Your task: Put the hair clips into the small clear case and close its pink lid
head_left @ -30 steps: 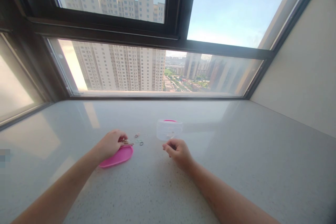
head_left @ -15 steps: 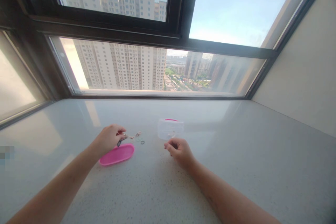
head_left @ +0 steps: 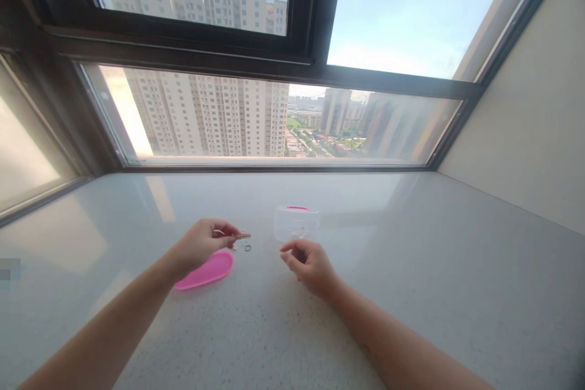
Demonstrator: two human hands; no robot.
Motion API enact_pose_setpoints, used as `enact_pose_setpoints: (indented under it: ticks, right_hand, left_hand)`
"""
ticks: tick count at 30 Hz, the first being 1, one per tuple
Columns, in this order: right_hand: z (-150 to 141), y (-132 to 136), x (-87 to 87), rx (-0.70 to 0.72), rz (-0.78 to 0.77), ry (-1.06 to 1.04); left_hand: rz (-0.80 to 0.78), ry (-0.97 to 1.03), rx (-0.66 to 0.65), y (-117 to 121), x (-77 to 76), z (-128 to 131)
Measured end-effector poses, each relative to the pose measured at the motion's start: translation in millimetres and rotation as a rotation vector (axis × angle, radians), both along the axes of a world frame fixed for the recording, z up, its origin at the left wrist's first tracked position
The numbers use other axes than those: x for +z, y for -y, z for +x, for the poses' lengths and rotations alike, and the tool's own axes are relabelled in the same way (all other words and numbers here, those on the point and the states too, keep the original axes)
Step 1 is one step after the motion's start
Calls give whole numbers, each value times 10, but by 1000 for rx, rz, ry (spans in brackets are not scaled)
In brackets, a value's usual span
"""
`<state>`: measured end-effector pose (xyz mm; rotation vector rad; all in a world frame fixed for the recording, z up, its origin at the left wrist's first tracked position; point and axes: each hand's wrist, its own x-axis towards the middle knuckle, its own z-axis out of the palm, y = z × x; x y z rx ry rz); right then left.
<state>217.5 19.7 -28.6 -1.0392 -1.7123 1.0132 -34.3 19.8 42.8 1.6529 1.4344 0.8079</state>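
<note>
My left hand (head_left: 205, 245) is closed in a pinch on a small, slim, brownish piece (head_left: 244, 236), perhaps a hair clip, held level just above the sill. Below its fingertips lie a dark small ring (head_left: 247, 248) and a few thin pale bands, partly covered by the hand. Under my left wrist rests a shallow pink oval lid (head_left: 212, 271). My right hand (head_left: 311, 263) is half curled, thumb and forefinger slightly apart, with nothing visible between them. Right behind it stands a clear plastic box (head_left: 297, 222) with a pink part and some small pale items inside.
Everything lies on a pale speckled window sill (head_left: 274, 335). A dark window frame (head_left: 274, 169) bounds its far side, with tall buildings outside. A plain wall (head_left: 525, 103) rises on the right.
My left hand has moved a little right, and the brownish piece now points out from its fingertips. My right hand's thumb and forefinger have parted slightly.
</note>
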Motion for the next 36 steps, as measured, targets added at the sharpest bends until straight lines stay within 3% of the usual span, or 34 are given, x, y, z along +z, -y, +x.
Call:
enact_pose_setpoints:
  ticks: [6, 10, 13, 17, 20, 22, 26, 29, 36]
  right_hand:
    - [-128, 205, 86, 229, -27, -189]
    - [-128, 274, 166, 179, 33, -185]
    - [-106, 239, 185, 149, -8, -233]
    - [-83, 141, 164, 123, -131, -318]
    - [-83, 89, 126, 147, -214, -324]
    - [-95, 69, 88, 187, -256, -312]
    - [-133, 39, 4, 252, -333, -291]
    - [-142, 23, -24, 266, -349, -285]
    - [-122, 11, -7, 263, -341, -277]
  left_hand:
    - [-123, 191, -210, 240, -87, 456]
    - [-187, 198, -263, 344, -145, 617]
    - [-142, 115, -207, 271, -108, 517]
    - [32, -117, -10, 29, -35, 92]
    - [167, -319, 117, -119, -84, -215]
    - [230, -402, 97, -164, -168, -314]
    - [291, -484, -13, -172, -335, -293]
    - [311, -510, -25, -172, -391, -256]
    - [288, -399, 66, -173, -275, -267]
